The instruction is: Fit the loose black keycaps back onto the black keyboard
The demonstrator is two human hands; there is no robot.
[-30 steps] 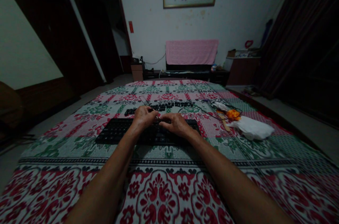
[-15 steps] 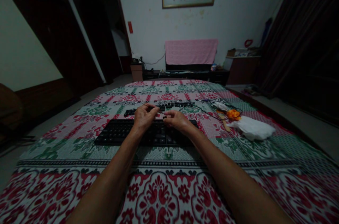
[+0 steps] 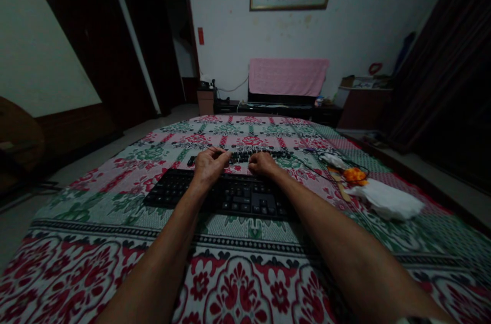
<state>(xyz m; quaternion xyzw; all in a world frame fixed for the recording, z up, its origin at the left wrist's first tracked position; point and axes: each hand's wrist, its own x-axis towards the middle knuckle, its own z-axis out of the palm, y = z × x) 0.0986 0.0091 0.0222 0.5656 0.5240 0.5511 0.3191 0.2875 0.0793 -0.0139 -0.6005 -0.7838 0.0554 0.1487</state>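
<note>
- Nearest, the keyboard (image 3: pixel 226 196) lies flat on the cloth (image 3: pixel 238 273); it is best kept steady under the wrists.
- Both hands work at its far edge: the left hand (image 3: pixel 209 163) has its fingers curled together and the right hand (image 3: pixel 263 163) is knuckles-up. I cannot tell whether either pinches anything.
- Just beyond, keycaps (image 3: pixel 240 156) lie in a row; they likely need light fingertip picks, one at a time.

Single head-worn camera — faces forward and down, close over keyboard (image 3: pixel 230 199) mid-frame; patterned cloth (image 3: pixel 95 262) fills foreground, far wall (image 3: pixel 230 32) at top — wide view
</note>
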